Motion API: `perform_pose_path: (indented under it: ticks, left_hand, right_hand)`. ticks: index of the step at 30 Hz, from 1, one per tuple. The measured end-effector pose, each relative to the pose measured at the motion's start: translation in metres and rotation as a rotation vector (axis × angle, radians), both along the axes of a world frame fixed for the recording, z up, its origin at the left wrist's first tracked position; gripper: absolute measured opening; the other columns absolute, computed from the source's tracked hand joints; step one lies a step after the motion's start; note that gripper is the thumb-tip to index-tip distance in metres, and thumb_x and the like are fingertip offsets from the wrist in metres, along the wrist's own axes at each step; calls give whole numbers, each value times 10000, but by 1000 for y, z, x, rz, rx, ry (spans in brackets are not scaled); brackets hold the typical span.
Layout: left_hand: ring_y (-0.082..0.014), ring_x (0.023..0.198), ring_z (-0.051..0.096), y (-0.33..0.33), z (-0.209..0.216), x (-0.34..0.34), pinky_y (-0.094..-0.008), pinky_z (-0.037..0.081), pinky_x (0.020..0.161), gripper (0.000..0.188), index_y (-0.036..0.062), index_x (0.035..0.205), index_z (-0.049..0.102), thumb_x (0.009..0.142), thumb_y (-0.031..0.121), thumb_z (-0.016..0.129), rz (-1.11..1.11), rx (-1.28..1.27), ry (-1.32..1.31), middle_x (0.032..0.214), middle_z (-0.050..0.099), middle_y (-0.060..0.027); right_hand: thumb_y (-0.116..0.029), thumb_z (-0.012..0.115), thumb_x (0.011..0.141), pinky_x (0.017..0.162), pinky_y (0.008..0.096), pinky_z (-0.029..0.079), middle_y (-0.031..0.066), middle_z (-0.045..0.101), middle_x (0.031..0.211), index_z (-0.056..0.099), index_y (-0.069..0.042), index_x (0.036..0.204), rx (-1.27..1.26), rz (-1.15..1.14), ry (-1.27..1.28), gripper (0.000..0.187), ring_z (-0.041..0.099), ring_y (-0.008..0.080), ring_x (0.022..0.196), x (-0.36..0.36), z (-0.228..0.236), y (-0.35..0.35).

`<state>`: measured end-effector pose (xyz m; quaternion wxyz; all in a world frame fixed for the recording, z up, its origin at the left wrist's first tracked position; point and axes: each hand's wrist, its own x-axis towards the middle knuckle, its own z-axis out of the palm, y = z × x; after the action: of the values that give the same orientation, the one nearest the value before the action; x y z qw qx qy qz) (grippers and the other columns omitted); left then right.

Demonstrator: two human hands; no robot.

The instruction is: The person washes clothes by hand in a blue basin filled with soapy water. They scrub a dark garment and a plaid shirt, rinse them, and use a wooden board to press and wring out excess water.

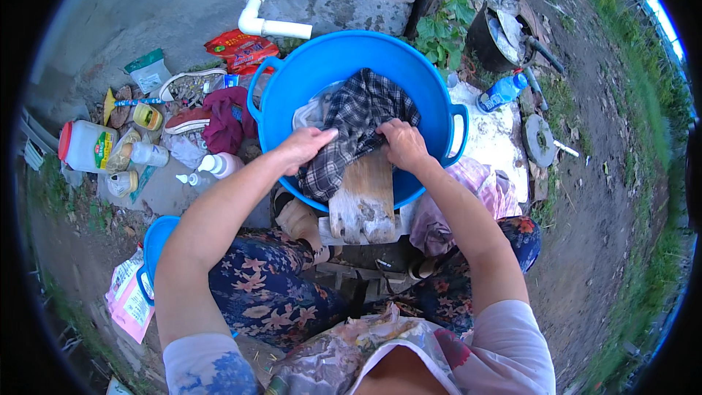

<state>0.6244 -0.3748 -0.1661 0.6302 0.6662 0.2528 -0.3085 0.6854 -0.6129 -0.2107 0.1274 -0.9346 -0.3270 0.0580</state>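
While the plaid cloth (pixel 360 111) is pinched by the left hand (pixel 306 148) and right hand (pixel 404 145), its seemingly soft, limp bulk is best held by bunched folds.

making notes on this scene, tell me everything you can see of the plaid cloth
The plaid cloth is dark, crossed by pale lines, and looks like soft woven fabric. It is bunched and creased, so its full shape cannot be told. It lies in the blue tub and partly over the wooden board, with one end down along the board's left side. The left hand holds its left part, the right hand its right.
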Motion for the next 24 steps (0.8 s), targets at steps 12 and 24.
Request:
perform_pose_path:
  ticks: [12,24]
  left_hand:
    - [-186,898,602,62,-27,12,-378,479,756,164,91,996,607,903,218,560,171,65,-7,1006,632,-40]
    - [-196,1042,591,41,25,38,-347,472,883,506,-3,1330,454,874,148,616,194,153,-450,1198,598,-127]
  right_hand:
    - [-184,549,822,837,376,521,153,664,1053,703,-49,923,-361,-229,324,228,658,306,943,10,24,2]
    - [47,680,762,794,397,511,138,591,1092,307,21,1369,825,-794,1271,713,618,249,946,-31,30,8]
